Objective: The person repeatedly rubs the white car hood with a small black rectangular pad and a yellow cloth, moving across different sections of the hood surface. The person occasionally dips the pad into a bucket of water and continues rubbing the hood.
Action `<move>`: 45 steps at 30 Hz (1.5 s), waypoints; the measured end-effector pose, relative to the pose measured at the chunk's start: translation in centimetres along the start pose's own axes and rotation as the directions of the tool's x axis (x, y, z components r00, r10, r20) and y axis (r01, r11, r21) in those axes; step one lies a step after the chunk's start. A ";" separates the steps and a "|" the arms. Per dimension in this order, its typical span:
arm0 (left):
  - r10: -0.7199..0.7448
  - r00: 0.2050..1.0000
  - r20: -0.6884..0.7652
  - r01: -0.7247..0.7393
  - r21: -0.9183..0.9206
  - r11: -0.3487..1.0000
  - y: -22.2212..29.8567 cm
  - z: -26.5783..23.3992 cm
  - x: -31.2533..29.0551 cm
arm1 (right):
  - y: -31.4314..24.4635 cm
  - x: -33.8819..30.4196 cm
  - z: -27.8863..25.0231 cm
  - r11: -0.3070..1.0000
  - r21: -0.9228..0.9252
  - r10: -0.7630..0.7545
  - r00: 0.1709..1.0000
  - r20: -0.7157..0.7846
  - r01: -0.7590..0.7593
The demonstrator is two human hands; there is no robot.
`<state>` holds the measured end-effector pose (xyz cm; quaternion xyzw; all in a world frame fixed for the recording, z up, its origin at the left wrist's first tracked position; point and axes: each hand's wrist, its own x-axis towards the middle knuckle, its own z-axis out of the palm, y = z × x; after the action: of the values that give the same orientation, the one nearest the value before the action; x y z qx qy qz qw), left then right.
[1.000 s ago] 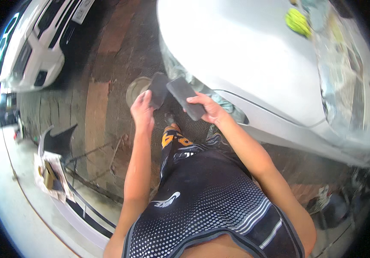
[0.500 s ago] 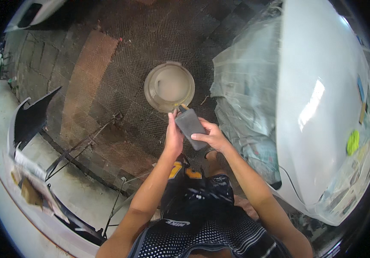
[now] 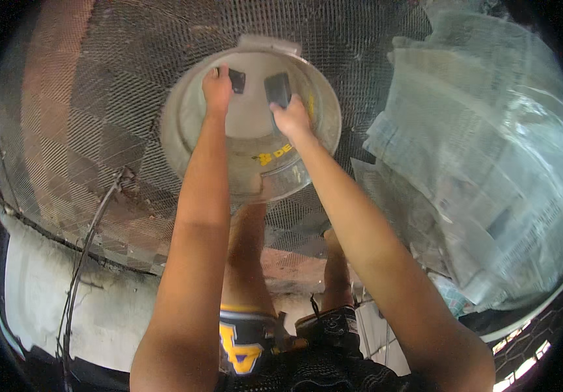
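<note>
A round translucent bucket (image 3: pixel 243 159) stands on the floor in front of me, holding cloudy greyish water (image 3: pixel 250 121). Over its left side is my left hand (image 3: pixel 217 90), closed around a small dark flat piece (image 3: pixel 236 80). My right hand (image 3: pixel 292 117), over the right part of the bucket, grips a dark grey rectangular block (image 3: pixel 277 90) by its near end. The two held things are apart. Whether either one touches the water is unclear, as motion blurs them slightly.
Plastic sheeting and paper (image 3: pixel 445 150) hang at the right. Ribbed floor matting (image 3: pixel 124 140) lies around the bucket, with a thin dark rod or cable (image 3: pixel 88 238) at the left. A pale panel (image 3: pixel 92 307) lies at lower left. My legs are close behind the bucket.
Both hands have moved forward from beside the bucket's near rim to over it. The block and the small dark piece, earlier held together, are now separate. My view has come lower and closer to the bucket.
</note>
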<state>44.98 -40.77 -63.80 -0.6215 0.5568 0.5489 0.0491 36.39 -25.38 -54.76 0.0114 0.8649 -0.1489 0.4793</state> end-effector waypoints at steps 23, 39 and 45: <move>-0.157 0.934 0.321 0.357 -0.842 0.404 13.5 -14.6 -25.3 | -1.4 -27.0 -16.6 0.724 0.291 -0.527 0.773 -0.353 0.626; 0.775 0.387 0.499 -0.672 -0.424 0.608 39.6 20.9 -82.5 | 50.2 -65.5 -60.4 0.860 -0.484 -0.482 -0.059 -0.874 0.159; 0.844 -0.114 0.523 -0.916 0.274 -0.294 32.5 37.8 -91.4 | 63.5 -66.7 -61.7 0.830 -0.516 -0.525 -0.015 -0.851 0.213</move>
<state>17.36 30.77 6.58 0.0938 0.9564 0.2274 -0.1572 31.79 60.08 15.77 -0.1812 0.9354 -0.1211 -0.2782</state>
